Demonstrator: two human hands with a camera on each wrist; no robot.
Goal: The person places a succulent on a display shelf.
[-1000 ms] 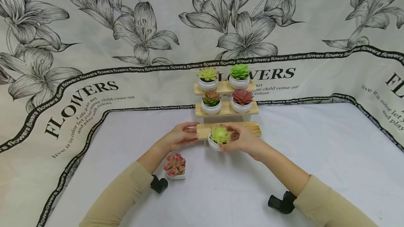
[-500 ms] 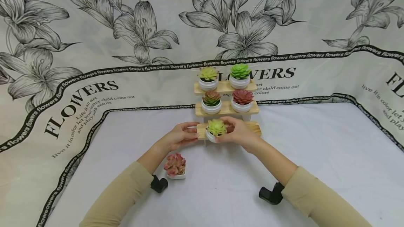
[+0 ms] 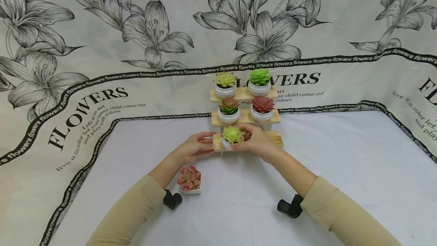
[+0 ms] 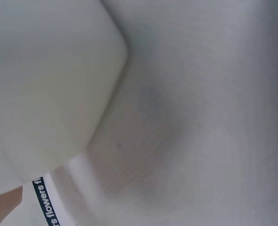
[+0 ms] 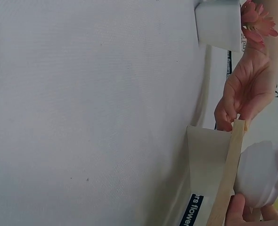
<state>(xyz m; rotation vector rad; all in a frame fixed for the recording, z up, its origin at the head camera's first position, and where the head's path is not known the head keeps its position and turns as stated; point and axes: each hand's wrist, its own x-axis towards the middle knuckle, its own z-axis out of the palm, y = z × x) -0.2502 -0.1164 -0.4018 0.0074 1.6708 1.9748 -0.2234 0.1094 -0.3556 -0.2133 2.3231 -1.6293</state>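
Note:
My right hand (image 3: pixel 257 143) grips a small white pot holding a yellow-green succulent (image 3: pixel 233 134) at the left part of the lowest board (image 3: pixel 274 137) of a three-tier wooden display stand. In the right wrist view, the white pot (image 5: pixel 259 174) sits against the board's (image 5: pixel 229 172) top face, with fingertips around it. The left end of that board is pinched by my left hand (image 3: pixel 194 148), seen palm side in the right wrist view. A square white pot with a pink succulent (image 3: pixel 189 179) stands on the cloth near my left forearm. The left wrist view is mostly blurred white surfaces.
On the top tier are a yellow succulent (image 3: pixel 225 82) and a bright green one (image 3: pixel 259 81). The middle tier bears a green-red succulent (image 3: pixel 228 110) and a dark red one (image 3: pixel 262 108). Behind hangs a flower-printed cloth (image 3: pixel 164 41). White cloth (image 3: pixel 235 215) covers the table.
My right hand has brought the yellow-green succulent from in front of the lowest board up and slightly left, onto the board. My left hand has stayed at the board's end.

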